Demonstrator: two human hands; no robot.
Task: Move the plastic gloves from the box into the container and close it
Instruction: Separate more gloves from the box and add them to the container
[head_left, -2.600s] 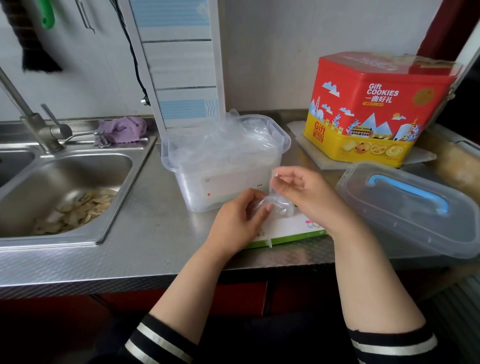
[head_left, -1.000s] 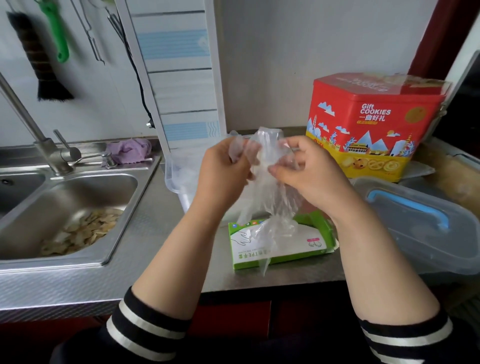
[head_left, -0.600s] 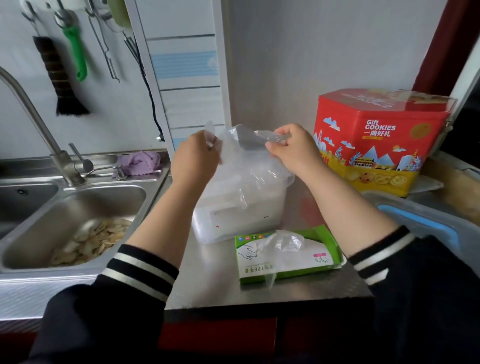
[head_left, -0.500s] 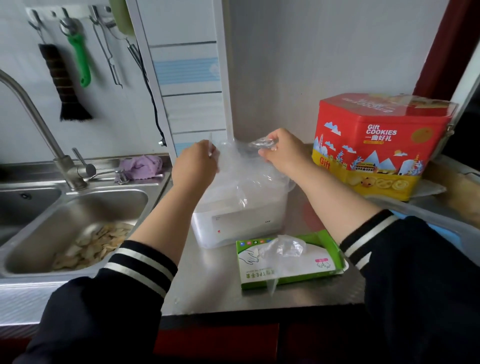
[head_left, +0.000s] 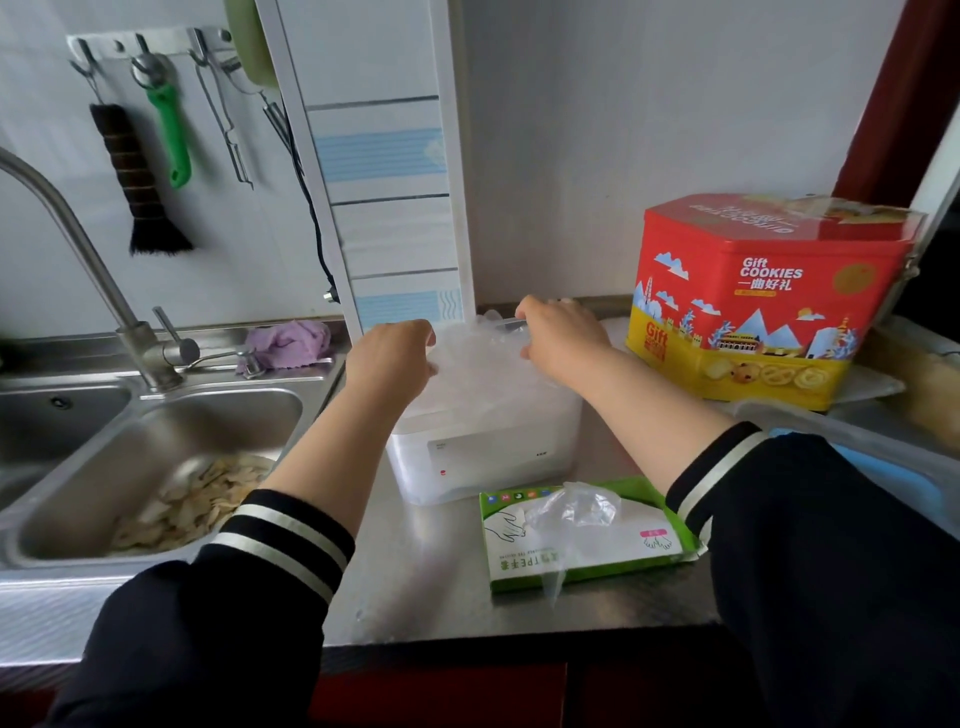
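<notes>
My left hand (head_left: 390, 358) and right hand (head_left: 563, 338) cover the container (head_left: 483, 447) rim, their fingertips hidden; the lid (head_left: 878, 462) runs off the right edge behind my sleeve (head_left: 831, 571).

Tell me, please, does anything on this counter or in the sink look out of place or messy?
Two things. Pale scraps lie heaped in the sink basin; what they are is unclear. A glove sticks crumpled out of the green box, not yet moved. The container has no lid on it.
</notes>
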